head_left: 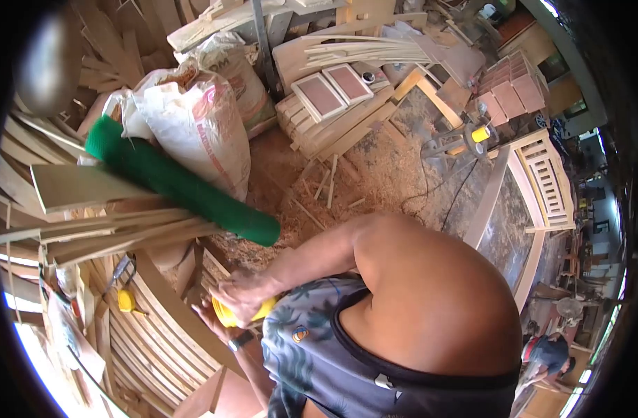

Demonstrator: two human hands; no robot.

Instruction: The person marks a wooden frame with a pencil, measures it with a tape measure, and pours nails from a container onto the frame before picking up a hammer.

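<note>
My right hand point(241, 296) is closed over a yellow container point(225, 313), whose ribbed yellow edge shows below the fingers. More yellow shows at the other side of that hand, close to my patterned shirt point(298, 348). My left hand point(213, 322), with a dark watch point(240, 341) on its wrist, lies against the container from the other side, fingers bent around it and partly hidden. Both hands are close to my body, above curved wooden slats point(152, 334). Most of the container is covered by my hands, so its exact kind does not show.
A green roll point(183, 182) and stacked boards point(117, 233) lie ahead of my hands. Full white sacks point(193, 122) stand beyond. A yellow tape measure point(127, 301) rests on the slats. Sawdust and offcuts cover the floor point(374, 174). Another person point(548, 355) is farther off.
</note>
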